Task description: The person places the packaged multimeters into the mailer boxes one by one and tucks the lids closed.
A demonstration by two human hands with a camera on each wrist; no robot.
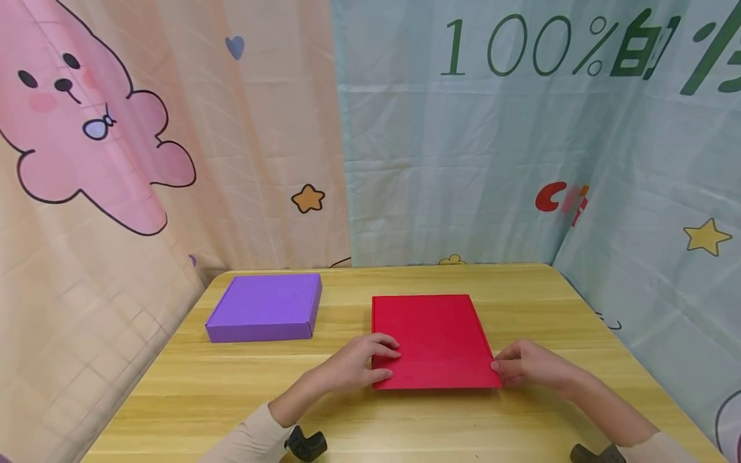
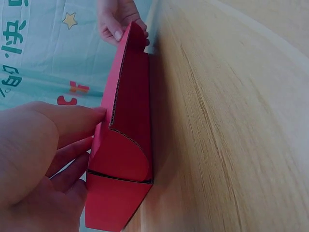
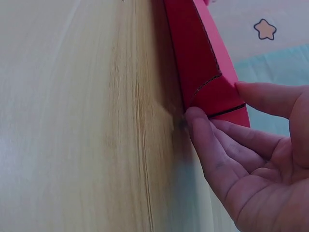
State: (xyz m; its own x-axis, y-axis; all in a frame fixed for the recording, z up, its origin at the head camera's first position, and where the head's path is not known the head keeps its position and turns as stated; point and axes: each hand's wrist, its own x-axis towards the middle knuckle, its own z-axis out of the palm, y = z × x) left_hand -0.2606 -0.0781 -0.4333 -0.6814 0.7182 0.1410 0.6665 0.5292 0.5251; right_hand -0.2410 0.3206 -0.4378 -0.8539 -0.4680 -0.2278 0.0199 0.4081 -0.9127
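Observation:
A flat red cardboard box (image 1: 431,337) lies on the table, its lid down over the top. Along its front, a raw corrugated edge and a curved tab (image 2: 126,153) show in the left wrist view. My left hand (image 1: 361,363) rests with fingertips and thumb on the lid at the front left corner, fingers loosely bent. At the front right corner my right hand (image 1: 535,366) pinches the box, thumb against the lid's edge. A finger of it touches the curved tab low down in the right wrist view (image 3: 215,92).
A shut purple box (image 1: 266,307) sits at the back left of the wooden table (image 1: 405,424). Printed curtains (image 1: 451,161) hang behind the table and along both sides. Dark devices (image 1: 305,444) are worn at both wrists.

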